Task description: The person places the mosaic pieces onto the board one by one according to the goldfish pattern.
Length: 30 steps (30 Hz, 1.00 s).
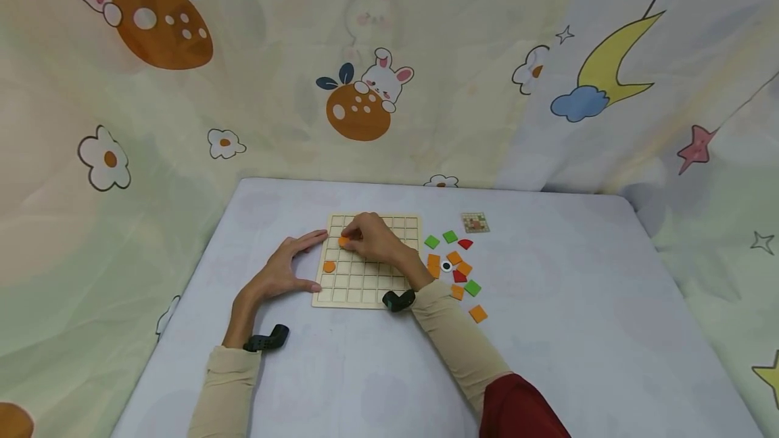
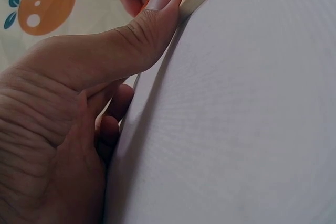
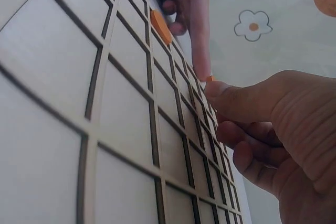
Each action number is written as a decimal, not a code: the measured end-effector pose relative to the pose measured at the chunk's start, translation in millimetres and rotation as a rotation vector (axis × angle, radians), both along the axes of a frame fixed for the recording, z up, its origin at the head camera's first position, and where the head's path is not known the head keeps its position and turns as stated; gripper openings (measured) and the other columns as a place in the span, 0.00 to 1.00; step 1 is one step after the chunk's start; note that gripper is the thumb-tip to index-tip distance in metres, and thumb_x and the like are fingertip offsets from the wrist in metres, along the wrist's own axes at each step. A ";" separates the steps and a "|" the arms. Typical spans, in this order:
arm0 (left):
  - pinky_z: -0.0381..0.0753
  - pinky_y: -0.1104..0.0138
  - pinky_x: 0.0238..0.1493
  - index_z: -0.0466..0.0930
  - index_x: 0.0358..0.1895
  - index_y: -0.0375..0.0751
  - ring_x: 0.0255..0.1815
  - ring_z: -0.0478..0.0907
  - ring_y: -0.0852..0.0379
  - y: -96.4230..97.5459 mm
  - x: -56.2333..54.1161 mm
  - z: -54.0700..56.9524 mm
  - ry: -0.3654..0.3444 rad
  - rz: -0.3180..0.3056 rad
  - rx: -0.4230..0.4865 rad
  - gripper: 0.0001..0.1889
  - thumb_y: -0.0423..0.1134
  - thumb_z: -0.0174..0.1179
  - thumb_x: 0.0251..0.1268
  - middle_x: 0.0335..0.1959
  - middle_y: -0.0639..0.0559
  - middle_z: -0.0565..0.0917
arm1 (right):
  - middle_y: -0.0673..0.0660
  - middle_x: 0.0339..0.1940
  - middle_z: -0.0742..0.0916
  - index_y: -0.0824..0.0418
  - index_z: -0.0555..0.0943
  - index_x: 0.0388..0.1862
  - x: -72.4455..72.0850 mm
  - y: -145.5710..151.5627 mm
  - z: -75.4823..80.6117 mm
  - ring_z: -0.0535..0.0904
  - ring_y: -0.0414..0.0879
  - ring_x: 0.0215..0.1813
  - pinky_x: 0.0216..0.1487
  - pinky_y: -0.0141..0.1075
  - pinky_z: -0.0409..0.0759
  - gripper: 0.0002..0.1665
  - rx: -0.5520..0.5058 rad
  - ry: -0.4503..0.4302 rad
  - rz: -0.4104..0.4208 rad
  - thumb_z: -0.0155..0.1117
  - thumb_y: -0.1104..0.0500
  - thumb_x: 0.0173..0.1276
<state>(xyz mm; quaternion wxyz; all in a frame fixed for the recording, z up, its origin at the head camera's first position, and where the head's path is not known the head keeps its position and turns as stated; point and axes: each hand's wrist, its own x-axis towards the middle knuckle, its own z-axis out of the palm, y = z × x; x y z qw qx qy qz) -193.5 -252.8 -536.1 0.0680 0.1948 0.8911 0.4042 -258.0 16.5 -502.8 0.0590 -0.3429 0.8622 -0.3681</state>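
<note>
A square wooden grid board (image 1: 365, 282) lies on the table. My left hand (image 1: 286, 269) rests along its left edge, index finger at the upper part and thumb near the lower corner. Over the board's upper left cells, my right hand (image 1: 374, 240) pinches a small orange tile (image 1: 343, 241) between thumb and fingertips; the right wrist view shows only a sliver of that tile (image 3: 210, 78). Lower on the board's left side, a rounded orange piece (image 1: 329, 267) sits in a cell. My right forearm covers part of the board's right side.
Right of the board lie loose orange tiles (image 1: 478, 314), green tiles (image 1: 472, 288), red pieces (image 1: 465, 244) and a white disc with a black dot (image 1: 447, 266). A small patterned card (image 1: 475, 223) lies beyond them. A printed cloth (image 1: 274, 86) hangs behind the table.
</note>
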 end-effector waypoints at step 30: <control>0.65 0.43 0.72 0.70 0.84 0.52 0.72 0.69 0.45 -0.7 -0.4 -0.9 -0.006 0.004 0.010 0.61 0.51 0.92 0.39 0.88 0.52 0.66 | 0.59 0.45 0.95 0.68 0.92 0.54 -5.7 -17.5 -3.6 0.88 0.43 0.41 0.45 0.31 0.85 0.14 -0.012 -0.033 0.002 0.76 0.65 0.72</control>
